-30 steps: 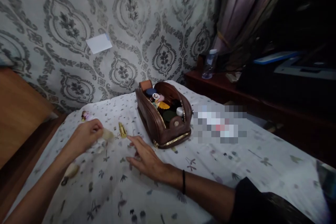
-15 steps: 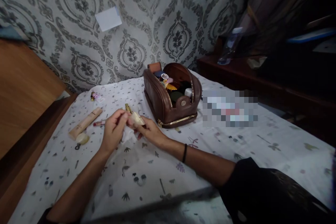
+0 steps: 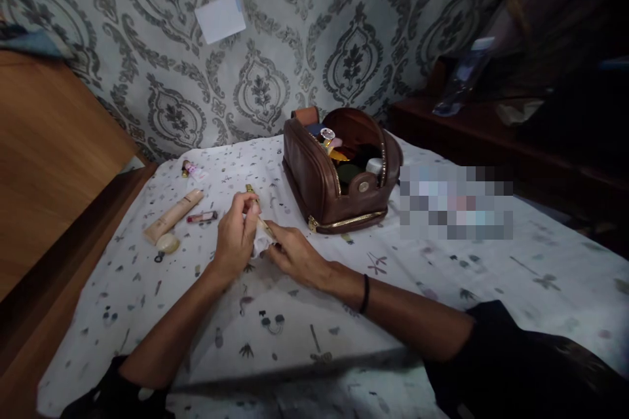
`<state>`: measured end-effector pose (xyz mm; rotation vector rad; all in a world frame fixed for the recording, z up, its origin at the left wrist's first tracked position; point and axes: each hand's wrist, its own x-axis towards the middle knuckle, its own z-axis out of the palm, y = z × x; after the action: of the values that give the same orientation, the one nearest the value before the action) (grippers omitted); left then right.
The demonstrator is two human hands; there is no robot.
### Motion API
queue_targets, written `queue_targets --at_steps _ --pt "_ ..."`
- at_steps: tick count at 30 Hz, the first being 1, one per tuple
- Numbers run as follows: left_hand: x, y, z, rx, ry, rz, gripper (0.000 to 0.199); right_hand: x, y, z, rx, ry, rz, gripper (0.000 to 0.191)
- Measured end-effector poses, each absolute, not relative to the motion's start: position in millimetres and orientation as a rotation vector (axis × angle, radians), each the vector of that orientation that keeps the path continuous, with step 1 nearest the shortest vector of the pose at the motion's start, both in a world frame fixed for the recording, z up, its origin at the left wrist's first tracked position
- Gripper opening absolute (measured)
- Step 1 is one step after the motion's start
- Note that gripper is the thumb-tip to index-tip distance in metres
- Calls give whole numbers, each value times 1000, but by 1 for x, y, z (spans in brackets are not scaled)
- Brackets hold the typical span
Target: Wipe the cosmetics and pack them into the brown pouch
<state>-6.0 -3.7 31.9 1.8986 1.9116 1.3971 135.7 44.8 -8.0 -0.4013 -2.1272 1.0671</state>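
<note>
My left hand [image 3: 236,234] is closed around a white tissue [image 3: 261,240], its thumb and fingers pressed together. From the right, my right hand [image 3: 297,255] pinches a small cream-coloured item [image 3: 266,229], seen nearly edge-on, against the tissue. A gold tube [image 3: 249,189] lies just beyond my left fingertips. To the left are a small red-and-clear tube [image 3: 202,217], a beige squeeze tube [image 3: 173,216] and a round cream-coloured item [image 3: 168,243] with a dark ring beside it. An open brown bag [image 3: 314,173] with several items inside stands behind my right hand.
A small item with pink-and-white wrapping [image 3: 191,171] lies at the back left of the patterned cloth [image 3: 275,347]. A wooden panel [image 3: 54,157] borders the left side. On the dark ledge at right stands a clear bottle [image 3: 462,82]. A blurred-out patch covers something right of the bag.
The view has shifted, so things appear farther right. The cream-coloured item between my hands has turned from face-on to nearly edge-on.
</note>
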Motion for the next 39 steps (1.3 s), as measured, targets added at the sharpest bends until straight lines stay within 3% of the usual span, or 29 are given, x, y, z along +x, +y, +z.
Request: queue_targets --at_steps 2,9,13,16,18,22,26,30,34,39 --pt "-14 0 35 1738 1837 1395 29 136 45 -7 -410 -2101 1148 9" --pt "-52 16 15 1262 1658 1356 49 130 54 -10 -346 -1771 1695 41" --pt "-59 18 6 1336 1677 1336 55 125 62 -16 -376 -1552 1840 50" --pt "-54 15 5 1523 1700 1290 52 123 66 -20 -437 -1417 1902 48" --pt "-47 11 3 1679 1667 1274 40 123 66 -21 -485 -1406 1915 44" --pt "-37 8 -1 1791 1672 1315 16 125 64 -19 -588 -1644 1731 32" --pt "-47 14 0 1642 1910 1355 17 132 58 -13 -669 -1950 1331 18" --pt "-68 20 12 1407 2193 1461 20 137 48 -5 -690 -2198 1078 28" --pt "-62 12 27 1556 2208 1637 22 138 38 -5 -518 -2387 872 58" --pt "-25 -9 25 2091 2094 1387 22 133 37 -18 -557 -2406 904 37"
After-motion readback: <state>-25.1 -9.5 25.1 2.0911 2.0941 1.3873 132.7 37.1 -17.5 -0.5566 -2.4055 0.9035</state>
